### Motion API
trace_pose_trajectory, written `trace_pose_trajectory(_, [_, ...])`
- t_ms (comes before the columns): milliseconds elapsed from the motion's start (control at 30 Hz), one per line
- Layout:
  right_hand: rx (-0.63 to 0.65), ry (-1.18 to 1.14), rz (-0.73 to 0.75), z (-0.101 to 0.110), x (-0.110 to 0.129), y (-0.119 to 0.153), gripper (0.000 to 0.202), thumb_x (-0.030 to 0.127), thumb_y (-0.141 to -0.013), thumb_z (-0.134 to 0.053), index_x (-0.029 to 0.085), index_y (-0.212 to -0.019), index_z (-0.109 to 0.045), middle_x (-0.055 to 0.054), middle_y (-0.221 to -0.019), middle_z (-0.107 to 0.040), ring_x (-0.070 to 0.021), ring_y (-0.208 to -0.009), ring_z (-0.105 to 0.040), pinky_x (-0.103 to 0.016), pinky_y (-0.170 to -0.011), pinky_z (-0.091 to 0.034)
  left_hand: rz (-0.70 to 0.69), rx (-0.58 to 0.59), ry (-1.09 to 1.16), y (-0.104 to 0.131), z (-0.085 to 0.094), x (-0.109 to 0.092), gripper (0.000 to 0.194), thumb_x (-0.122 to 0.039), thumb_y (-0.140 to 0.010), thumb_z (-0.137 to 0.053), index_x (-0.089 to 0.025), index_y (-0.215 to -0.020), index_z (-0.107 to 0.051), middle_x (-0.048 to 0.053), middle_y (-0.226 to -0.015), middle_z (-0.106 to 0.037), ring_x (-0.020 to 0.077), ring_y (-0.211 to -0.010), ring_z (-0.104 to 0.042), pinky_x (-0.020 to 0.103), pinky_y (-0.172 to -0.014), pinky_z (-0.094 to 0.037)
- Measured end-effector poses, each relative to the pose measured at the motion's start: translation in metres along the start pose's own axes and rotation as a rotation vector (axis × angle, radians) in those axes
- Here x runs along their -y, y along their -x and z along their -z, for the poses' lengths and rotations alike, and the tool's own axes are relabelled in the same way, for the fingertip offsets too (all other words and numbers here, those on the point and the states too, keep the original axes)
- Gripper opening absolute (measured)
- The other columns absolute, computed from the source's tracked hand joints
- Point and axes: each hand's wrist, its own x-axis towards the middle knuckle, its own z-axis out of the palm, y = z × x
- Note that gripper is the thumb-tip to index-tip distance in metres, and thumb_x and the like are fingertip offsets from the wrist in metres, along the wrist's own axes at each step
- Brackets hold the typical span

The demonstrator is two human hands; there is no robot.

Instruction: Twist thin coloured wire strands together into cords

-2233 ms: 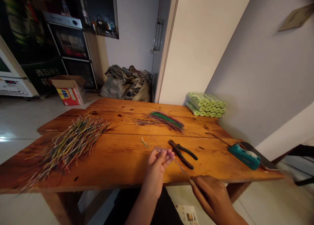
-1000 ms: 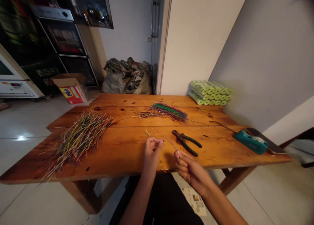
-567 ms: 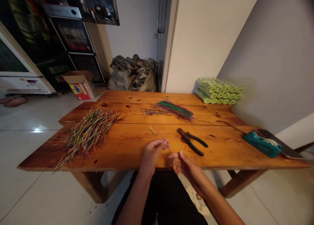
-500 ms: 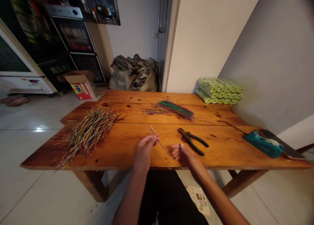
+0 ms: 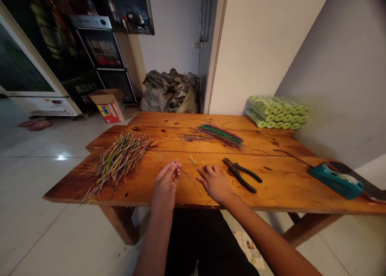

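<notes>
My left hand (image 5: 167, 178) pinches a few thin wires (image 5: 187, 175), which stick out to the right over the wooden table. My right hand (image 5: 214, 181) lies palm down on the tabletop, its fingers spread. Its fingertips are beside a few short, light wire pieces (image 5: 193, 160). Just right of that hand lie dark-handled pliers (image 5: 243, 174) with their handles apart. A big loose pile of multicoloured wires (image 5: 122, 159) spreads over the table's left side. Farther back lies a bundle of green, red and purple wires (image 5: 220, 134).
A teal tape dispenser (image 5: 336, 180) sits at the table's right end, near a dark flat board. Green-wrapped rolls (image 5: 277, 112) are stacked at the back right. Beyond the wooden table (image 5: 169, 121) are grey sacks (image 5: 170, 92) and an open carton (image 5: 111, 109).
My left hand has moved left and slightly up with the wires. My right hand has come down flat beside the short pieces. The whole view has shifted a little.
</notes>
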Motion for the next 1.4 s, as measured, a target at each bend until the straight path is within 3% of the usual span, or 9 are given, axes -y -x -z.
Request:
trace_pose_trajectory(133, [0.014,0.064,0.040,0.009,0.000,0.014,0.037,0.042,-0.091,-0.037,0.023,-0.120,-0.052,-0.009,-0.103,-0.060,-0.0254,-0.095,-0.049,-0.037,-0.076,-0.042,0.015,0.011,-0.009,0.000,0.000,0.000,0.013,-0.011,-0.066,-0.069,-0.009,-0.079,-0.070,0.003,-0.068,-0.069,0.0044,-0.057,-0.060,0.010,-0.054,-0.046])
trace_pose_trajectory(267, [0.028,0.095,0.056,0.018,-0.004,0.049,0.034,0.040,-0.091,-0.039,0.020,-0.113,-0.056,-0.008,-0.104,-0.062,-0.0240,-0.096,-0.051,-0.036,-0.082,-0.043,-0.007,0.005,-0.033,0.001,-0.001,0.004,0.016,-0.014,-0.064,-0.072,-0.011,-0.080,-0.070,0.003,-0.070,-0.069,0.0048,-0.059,-0.061,0.011,-0.056,-0.047])
trace_pose_trajectory(433, [-0.003,0.112,-0.047,0.029,-0.019,0.080,0.032,0.038,-0.091,-0.040,0.020,-0.111,-0.057,-0.008,-0.107,-0.061,-0.0251,-0.095,-0.053,-0.038,-0.079,-0.046,0.029,-0.002,-0.092,0.002,-0.005,0.013,0.022,-0.019,-0.058,-0.076,-0.010,-0.078,-0.070,0.003,-0.070,-0.069,0.0047,-0.058,-0.059,0.011,-0.055,-0.046])
trace_pose_trajectory(533, [-0.008,0.078,-0.062,0.038,-0.029,0.083,0.033,0.037,-0.091,-0.039,0.020,-0.114,-0.055,-0.009,-0.109,-0.061,-0.0240,-0.093,-0.054,-0.039,-0.079,-0.047,0.057,0.001,-0.129,0.004,-0.009,0.015,0.025,-0.021,-0.056,-0.077,-0.010,-0.077,-0.071,0.003,-0.070,-0.068,0.0049,-0.058,-0.059,0.012,-0.055,-0.045])
trace_pose_trajectory(633, [-0.007,0.061,0.041,0.039,-0.035,0.081,0.042,0.039,-0.090,-0.041,0.022,-0.128,-0.045,-0.009,-0.123,-0.056,-0.0251,-0.108,-0.049,-0.041,-0.088,-0.044,0.075,0.009,-0.151,0.005,-0.013,0.016,0.025,-0.022,-0.054,-0.078,-0.011,-0.076,-0.071,0.003,-0.069,-0.068,0.0056,-0.058,-0.058,0.014,-0.057,-0.045])
trace_pose_trajectory(767, [0.031,0.105,0.180,0.025,-0.039,0.077,0.048,0.039,-0.090,-0.042,0.023,-0.135,-0.037,-0.004,-0.134,-0.049,-0.0279,-0.125,-0.037,-0.052,-0.101,-0.031,0.091,0.022,-0.151,0.007,-0.016,0.020,0.026,-0.024,-0.051,-0.079,-0.011,-0.073,-0.071,0.003,-0.070,-0.068,0.0061,-0.059,-0.057,0.015,-0.057,-0.043])
trace_pose_trajectory(867, [0.022,0.113,0.215,0.013,-0.043,0.077,0.047,0.036,-0.091,-0.040,0.020,-0.135,-0.037,-0.004,-0.136,-0.047,-0.0260,-0.128,-0.034,-0.054,-0.105,-0.026,0.092,0.061,-0.155,0.008,-0.016,0.024,0.026,-0.026,-0.051,-0.080,-0.012,-0.072,-0.072,0.003,-0.069,-0.067,0.0062,-0.060,-0.057,0.014,-0.057,-0.043])
trace_pose_trajectory(1200, [-0.061,0.014,0.308,0.015,-0.046,0.084,0.044,0.029,-0.088,-0.048,0.020,-0.131,-0.042,-0.007,-0.127,-0.056,-0.0226,-0.119,-0.047,-0.044,-0.099,-0.042,0.096,0.145,-0.142,0.011,-0.017,0.027,0.023,-0.027,-0.055,-0.078,-0.012,-0.071,-0.073,0.003,-0.068,-0.065,0.0054,-0.060,-0.055,0.013,-0.056,-0.044])
trace_pose_trajectory(1400, [-0.189,-0.128,0.451,0.013,-0.046,0.091,0.027,0.021,-0.089,-0.046,0.023,-0.112,-0.059,-0.005,-0.102,-0.070,-0.0184,-0.100,-0.060,-0.034,-0.087,-0.050,0.113,0.167,-0.149,0.018,-0.022,0.030,0.024,-0.028,-0.054,-0.079,-0.011,-0.070,-0.073,0.003,-0.066,-0.064,0.0071,-0.061,-0.055,0.013,-0.055,-0.043])
